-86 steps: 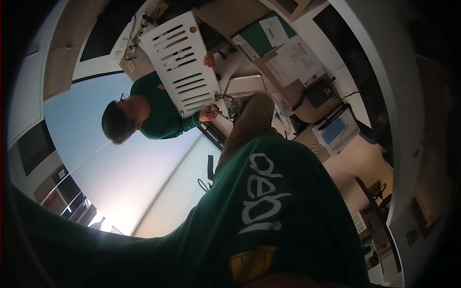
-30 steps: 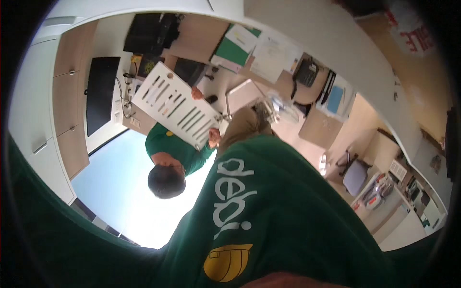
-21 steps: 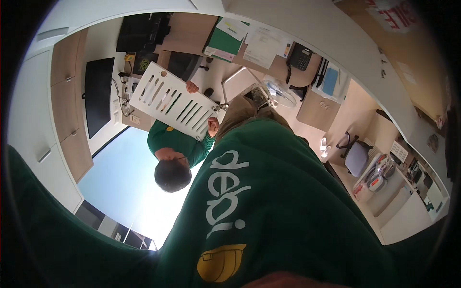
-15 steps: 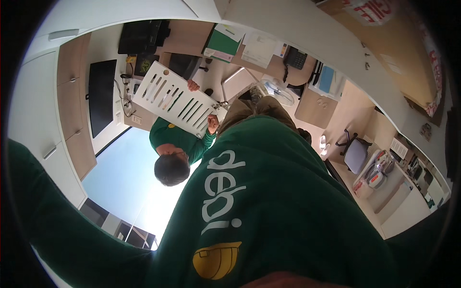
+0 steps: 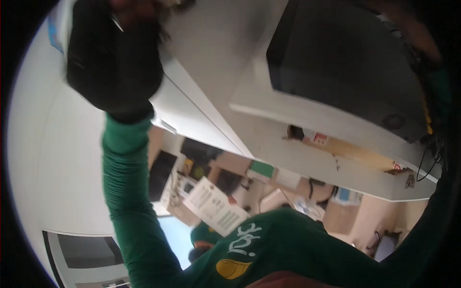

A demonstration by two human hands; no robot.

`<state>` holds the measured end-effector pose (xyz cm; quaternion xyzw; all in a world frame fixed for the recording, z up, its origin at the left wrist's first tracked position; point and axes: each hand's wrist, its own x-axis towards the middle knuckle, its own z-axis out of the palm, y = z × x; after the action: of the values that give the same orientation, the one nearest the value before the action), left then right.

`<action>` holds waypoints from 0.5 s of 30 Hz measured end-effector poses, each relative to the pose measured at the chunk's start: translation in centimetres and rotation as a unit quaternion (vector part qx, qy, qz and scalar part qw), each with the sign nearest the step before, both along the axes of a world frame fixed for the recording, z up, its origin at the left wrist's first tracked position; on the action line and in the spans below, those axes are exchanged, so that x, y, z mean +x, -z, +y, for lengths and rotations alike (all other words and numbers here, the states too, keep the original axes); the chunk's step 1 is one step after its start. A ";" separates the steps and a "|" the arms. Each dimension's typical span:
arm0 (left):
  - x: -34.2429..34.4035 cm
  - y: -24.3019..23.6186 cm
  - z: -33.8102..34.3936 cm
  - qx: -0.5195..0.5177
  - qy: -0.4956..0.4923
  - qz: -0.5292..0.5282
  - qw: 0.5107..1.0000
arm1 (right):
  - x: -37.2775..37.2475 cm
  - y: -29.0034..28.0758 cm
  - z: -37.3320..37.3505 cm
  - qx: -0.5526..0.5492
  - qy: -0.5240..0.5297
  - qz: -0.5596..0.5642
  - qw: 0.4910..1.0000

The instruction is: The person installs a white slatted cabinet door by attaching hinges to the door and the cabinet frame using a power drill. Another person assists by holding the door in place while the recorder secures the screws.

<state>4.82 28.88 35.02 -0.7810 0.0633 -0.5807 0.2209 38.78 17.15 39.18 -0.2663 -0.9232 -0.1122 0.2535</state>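
Observation:
My left arm in its green sleeve is raised toward the top left. A bulky black item (image 5: 113, 67), which I cannot make out, covers its wrist. Beyond it my left hand (image 5: 134, 12) is dim, smeared and cut off at the frame's edge, near a small pale object too blurred to name. My right arm runs up the right edge; my right hand (image 5: 422, 38) is a dark blur beside a large dark panel (image 5: 336, 62) and cables (image 5: 434, 149). What either hand holds, I cannot tell.
A white cabinet (image 5: 192, 115) with a handle and a pale ledge (image 5: 288, 110) surround me. Far below, another person (image 5: 201, 235) in green holds a slotted white board (image 5: 211, 206) near desks with papers, a chair (image 5: 384, 245) and a wall screen (image 5: 161, 175).
My arms have risen from low at the sides to the top of the view. The view has swung, bringing the dark panel in close and shifting the person and board downward.

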 end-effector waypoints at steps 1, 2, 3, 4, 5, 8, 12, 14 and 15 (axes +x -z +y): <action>2.1 0.8 -2.4 -0.076 0.056 -0.012 0.995 | 0.6 -0.2 -0.4 0.005 -0.023 0.010 1.000; 2.2 -0.1 -3.5 -0.087 -0.008 -0.001 0.996 | 1.2 -0.7 -0.1 0.012 -0.048 0.021 0.999; 3.1 -0.3 -4.6 -0.088 -0.014 0.006 0.996 | 2.0 -1.0 -1.6 0.020 -0.052 0.023 0.998; 3.8 -0.2 -5.1 -0.095 -0.017 0.005 0.995 | 2.1 -1.4 -2.5 0.023 -0.052 0.018 0.998; 2.9 0.0 -5.5 -0.086 -0.053 0.009 0.995 | 1.8 -0.8 -1.4 0.025 -0.078 0.029 0.996; 2.7 1.2 -5.4 -0.090 -0.085 -0.006 0.992 | 1.4 0.6 -0.2 0.006 -0.136 0.056 0.989; 3.3 0.9 -5.8 -0.076 -0.109 -0.017 0.991 | 2.9 -0.1 -1.5 -0.021 -0.141 0.068 0.987; 2.9 0.6 -6.0 -0.073 -0.118 -0.014 0.990 | 3.5 -0.2 -0.6 -0.014 -0.151 0.063 0.986; 2.7 0.7 -6.1 -0.089 -0.117 -0.016 0.989 | 3.7 -0.1 -0.4 -0.015 -0.156 0.062 0.986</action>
<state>7.55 22.83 34.34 -0.7899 -0.0842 -0.5668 0.2182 42.45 16.77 39.30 -0.1288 -0.9374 -0.0409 0.3209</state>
